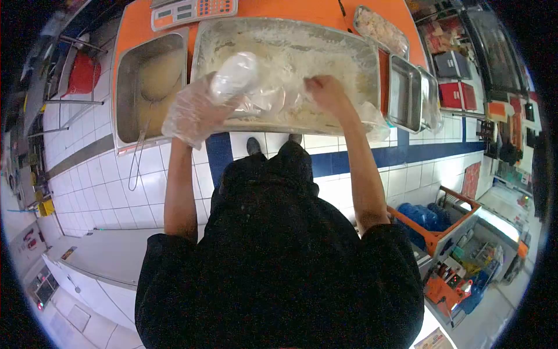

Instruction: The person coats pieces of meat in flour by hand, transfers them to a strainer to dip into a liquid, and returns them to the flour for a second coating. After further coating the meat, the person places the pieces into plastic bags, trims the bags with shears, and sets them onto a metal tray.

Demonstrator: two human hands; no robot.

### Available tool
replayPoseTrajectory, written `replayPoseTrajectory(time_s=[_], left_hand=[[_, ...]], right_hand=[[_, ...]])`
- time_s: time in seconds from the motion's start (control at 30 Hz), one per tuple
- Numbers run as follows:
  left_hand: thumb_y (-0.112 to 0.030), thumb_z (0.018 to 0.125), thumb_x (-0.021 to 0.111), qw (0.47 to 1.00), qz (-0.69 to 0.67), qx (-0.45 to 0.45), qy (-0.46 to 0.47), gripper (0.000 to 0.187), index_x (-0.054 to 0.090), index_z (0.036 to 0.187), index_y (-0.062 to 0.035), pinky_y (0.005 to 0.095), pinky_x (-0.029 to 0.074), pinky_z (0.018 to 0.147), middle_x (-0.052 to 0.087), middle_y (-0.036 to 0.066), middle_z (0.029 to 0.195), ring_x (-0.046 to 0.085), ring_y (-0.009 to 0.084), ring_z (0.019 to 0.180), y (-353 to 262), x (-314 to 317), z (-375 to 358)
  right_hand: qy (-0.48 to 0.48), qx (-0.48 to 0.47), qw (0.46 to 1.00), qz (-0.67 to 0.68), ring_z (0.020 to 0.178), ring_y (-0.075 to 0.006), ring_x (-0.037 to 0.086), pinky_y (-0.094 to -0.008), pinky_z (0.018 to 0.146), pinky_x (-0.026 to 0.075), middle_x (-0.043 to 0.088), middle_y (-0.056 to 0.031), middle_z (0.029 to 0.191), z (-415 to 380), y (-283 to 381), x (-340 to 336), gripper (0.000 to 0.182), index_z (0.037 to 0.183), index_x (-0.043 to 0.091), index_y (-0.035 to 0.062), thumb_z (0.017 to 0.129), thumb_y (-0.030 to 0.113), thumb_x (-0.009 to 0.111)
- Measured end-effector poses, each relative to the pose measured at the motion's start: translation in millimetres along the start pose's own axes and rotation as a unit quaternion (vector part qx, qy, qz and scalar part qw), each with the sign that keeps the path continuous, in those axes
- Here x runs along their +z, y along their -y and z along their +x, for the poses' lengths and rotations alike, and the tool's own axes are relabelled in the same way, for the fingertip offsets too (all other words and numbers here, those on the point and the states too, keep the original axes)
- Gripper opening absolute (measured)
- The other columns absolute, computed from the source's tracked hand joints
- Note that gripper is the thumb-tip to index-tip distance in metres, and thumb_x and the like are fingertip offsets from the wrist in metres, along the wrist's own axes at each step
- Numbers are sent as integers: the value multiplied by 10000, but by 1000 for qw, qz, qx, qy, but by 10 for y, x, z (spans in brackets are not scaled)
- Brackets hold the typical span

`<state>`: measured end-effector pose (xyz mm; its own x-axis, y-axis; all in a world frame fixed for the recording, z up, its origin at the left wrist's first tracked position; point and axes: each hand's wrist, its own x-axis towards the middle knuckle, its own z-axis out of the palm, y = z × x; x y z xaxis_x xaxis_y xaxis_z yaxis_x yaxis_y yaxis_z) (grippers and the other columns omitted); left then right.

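Plainly, we have a smooth, rounded white lump (235,75) at our left hand (200,110), above the left part of a metal tray (285,24). Crinkled clear plastic sleeves that hand; we cannot tell whether its fingers clamp the lump. Our bare right hand (326,93) hangs over the tray, fingers curled in together, though we cannot tell if they pinch anything. Between our hands lies glossy, creased film (270,103). Pale, clumpy powder (343,61) coats the tray. Left of it, a deep pan (129,87) holds cloudy yellowish liquid (160,67).
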<state>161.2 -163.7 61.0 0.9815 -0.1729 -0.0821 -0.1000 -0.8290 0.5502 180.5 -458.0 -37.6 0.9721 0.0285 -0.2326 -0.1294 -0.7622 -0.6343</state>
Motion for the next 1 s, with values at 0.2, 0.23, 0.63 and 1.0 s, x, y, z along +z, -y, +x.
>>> replayPoseTrajectory(time_s=[0.2,0.23,0.63,1.0], left_hand=[[-461,701,783,987,-131,-68,-70,639,626,1113,2,370,535,731,699,174,901,688,256,805,245,74,-144],[-461,701,783,986,-135,-63,-69,639,626,1113,2,370,535,731,699,174,901,688,256,805,302,95,-126],[-337,726,811,970,-62,-87,-219,469,637,982,16,322,514,700,694,121,861,644,184,763,449,-75,-63],[-334,751,786,941,-269,-82,-191,564,587,1146,16,331,486,843,667,184,1077,651,226,965,408,536,-310]], right_hand=[[-65,-116,991,-8,500,-279,521,-404,553,435,543,-178,567,160,201,-132,436,742,627,-24,900,364,506],[-124,-210,969,-34,479,-284,522,-406,541,433,544,-175,562,222,314,-168,443,741,629,-18,893,379,506],[-47,-136,988,-51,592,-280,610,-415,621,471,581,-176,596,843,1056,-285,390,764,658,11,858,366,525],[-154,-246,954,-78,516,-241,510,-374,538,426,524,-164,587,657,1118,-445,346,763,569,-22,870,306,542]])
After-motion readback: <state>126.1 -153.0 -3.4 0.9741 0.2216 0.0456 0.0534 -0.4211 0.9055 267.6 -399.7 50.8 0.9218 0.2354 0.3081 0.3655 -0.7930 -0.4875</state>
